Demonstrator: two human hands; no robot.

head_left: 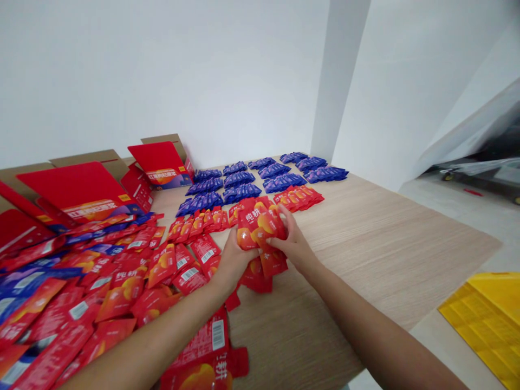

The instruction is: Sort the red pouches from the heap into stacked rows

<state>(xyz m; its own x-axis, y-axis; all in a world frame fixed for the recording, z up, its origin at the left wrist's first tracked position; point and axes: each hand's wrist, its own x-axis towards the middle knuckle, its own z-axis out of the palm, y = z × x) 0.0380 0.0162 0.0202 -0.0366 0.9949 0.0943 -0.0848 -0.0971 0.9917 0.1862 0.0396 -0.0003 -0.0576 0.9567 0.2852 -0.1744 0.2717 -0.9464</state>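
Between my hands is a small bunch of red pouches (257,222) printed with orange fruit, raised a little over the table. My left hand (236,255) grips the bunch from its lower left side, fingers mostly hidden behind it. On the right side, my right hand (290,238) clasps the same pouches with the thumb across the front. A large heap of loose red pouches (125,281), with some blue ones mixed in, lies to the left. Just beyond my hands, red pouches (199,223) lie in overlapping rows, with another red row (303,197) farther right.
Several stacks of blue-purple pouches (242,192) stand in rows toward the wall. Open red cartons (81,189) and another open carton (162,165) line the back left. The wooden table (382,233) ends at the right, where a yellow crate (483,319) sits lower down.
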